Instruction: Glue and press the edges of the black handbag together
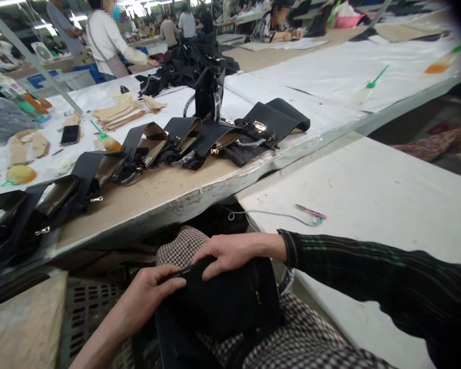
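Observation:
A black handbag (223,302) lies across my lap on a checked apron (307,328). Pinched between the thumb and fingers of my left hand (149,289) is the bag's upper left edge. My right hand (230,254) grips the same top edge a little further right, thumb on the near side and fingers over the far side. A zipper with a small metal pull shows on the bag's right part. Part of a plastic-wrapped handle (287,280) sticks out at its right side. The bag's underside is hidden.
Several black handbags with gold clasps (259,125) line the long table's edge (200,192). Glue bottles (109,142), a phone (69,135) and a black pile (188,61) lie beyond. A pink tool with a cord (311,211) rests on the white side table (369,189). A plastic crate (86,312) stands left. Co-workers are behind.

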